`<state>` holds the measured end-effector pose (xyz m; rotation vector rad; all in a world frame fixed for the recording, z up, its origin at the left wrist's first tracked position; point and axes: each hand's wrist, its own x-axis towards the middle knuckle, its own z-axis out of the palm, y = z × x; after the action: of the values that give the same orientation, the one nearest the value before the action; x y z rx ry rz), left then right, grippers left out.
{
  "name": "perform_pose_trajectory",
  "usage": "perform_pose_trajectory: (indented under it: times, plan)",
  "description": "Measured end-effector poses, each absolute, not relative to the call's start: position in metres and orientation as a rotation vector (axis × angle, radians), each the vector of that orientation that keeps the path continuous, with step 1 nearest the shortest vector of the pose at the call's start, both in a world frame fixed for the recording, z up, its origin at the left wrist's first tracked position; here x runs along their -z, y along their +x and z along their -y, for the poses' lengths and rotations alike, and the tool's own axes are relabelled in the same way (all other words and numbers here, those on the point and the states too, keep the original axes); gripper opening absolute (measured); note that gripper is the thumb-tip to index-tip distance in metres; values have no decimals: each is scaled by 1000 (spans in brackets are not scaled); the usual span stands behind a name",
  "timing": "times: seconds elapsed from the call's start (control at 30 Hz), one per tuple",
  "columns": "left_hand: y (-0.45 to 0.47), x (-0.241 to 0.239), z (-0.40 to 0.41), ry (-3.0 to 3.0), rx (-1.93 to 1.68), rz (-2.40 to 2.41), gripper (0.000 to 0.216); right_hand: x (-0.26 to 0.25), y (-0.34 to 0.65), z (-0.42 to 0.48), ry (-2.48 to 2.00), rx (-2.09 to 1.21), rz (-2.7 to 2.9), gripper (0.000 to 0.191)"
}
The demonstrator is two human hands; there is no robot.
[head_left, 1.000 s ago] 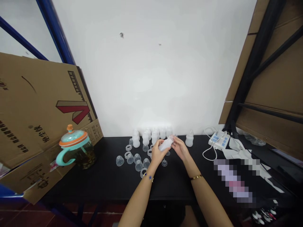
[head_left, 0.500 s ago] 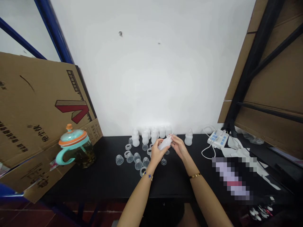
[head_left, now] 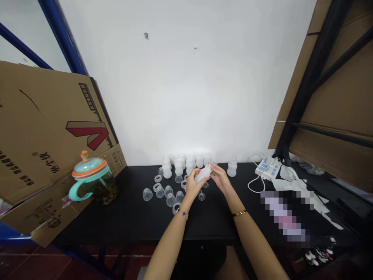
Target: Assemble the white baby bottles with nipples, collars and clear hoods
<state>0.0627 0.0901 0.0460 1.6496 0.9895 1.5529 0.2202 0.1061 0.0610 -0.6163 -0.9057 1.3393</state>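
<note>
head cam, from where i sit: left hand (head_left: 192,186) grip wrapped round a small translucent bottle (head_left: 203,174), just above the black table (head_left: 131,217). long axis tilts up-right to the right hand (head_left: 220,179), grip pinched on its top end. loose clear caps (head_left: 147,194) lie below-left.

One held bottle (head_left: 203,174) between the left hand (head_left: 192,186) and the right hand (head_left: 219,178). At twelve o'clock from them, at least six white bottles (head_left: 167,171), overlapping; one lone bottle (head_left: 232,167) at one o'clock. Roughly a dozen clear caps (head_left: 147,194) at nine o'clock. One lidded jug (head_left: 90,181), one control unit (head_left: 268,168)
</note>
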Motion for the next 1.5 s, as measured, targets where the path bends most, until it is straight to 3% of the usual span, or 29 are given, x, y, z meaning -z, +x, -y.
perform_pose_trajectory:
  times: [1.5]
  plan:
    - [63,-47,-90,1588,-1523,-956,45,-60,220,-107,-605,-1338,911,41]
